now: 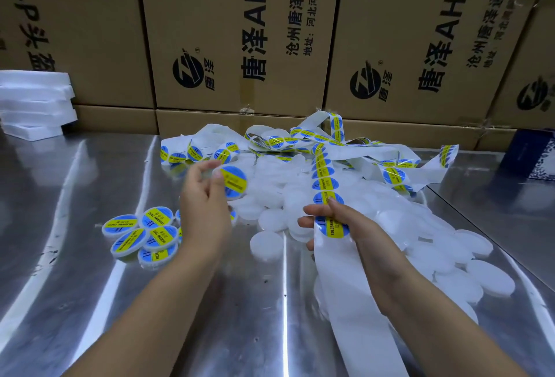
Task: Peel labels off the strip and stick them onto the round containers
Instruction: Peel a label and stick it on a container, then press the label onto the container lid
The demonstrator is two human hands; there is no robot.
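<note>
Blue-labelled container point(233, 182) pinched in left hand point(204, 211); right hand point(339, 226) grips label strip point(325, 174) just beside it.

Reading "SOLDERING PASTE" on the yellow band of the round blue labels point(335, 228), both along the strip point(351, 286) and on the labelled containers point(157, 217), and reading "唐泽AH4." beside "沧州唐泽通信" on the cardboard boxes point(210, 16) behind.

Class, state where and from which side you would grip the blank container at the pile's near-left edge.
Probably pinch the blank container across its round side wall, coming from above and the near side: it lies flat on the table, that side free.
</note>
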